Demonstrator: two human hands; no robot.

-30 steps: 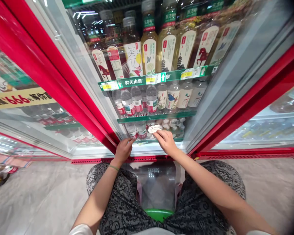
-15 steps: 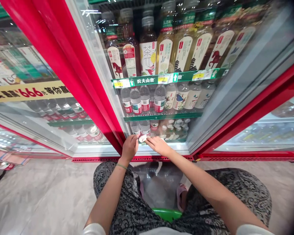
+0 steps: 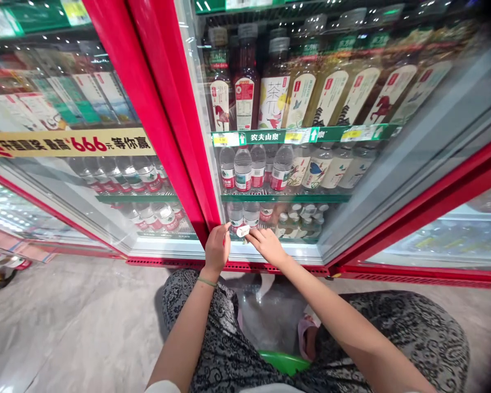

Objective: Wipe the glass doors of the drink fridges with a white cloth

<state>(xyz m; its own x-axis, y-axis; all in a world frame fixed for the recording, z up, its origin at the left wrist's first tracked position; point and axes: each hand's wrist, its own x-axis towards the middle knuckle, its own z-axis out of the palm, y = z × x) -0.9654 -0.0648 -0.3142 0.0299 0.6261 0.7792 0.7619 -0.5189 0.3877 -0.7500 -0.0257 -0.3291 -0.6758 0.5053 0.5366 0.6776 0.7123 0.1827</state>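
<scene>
Down from where I held it a second ago, the small white tag now sits low against the cooler's bottom sill, just below the water bottles. My right hand pinches its right end with the fingertips. My left hand curls at the other end; I cannot tell whether it grips.

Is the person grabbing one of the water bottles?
No, the left hand and right hand meet at a small white tag instead.
</scene>
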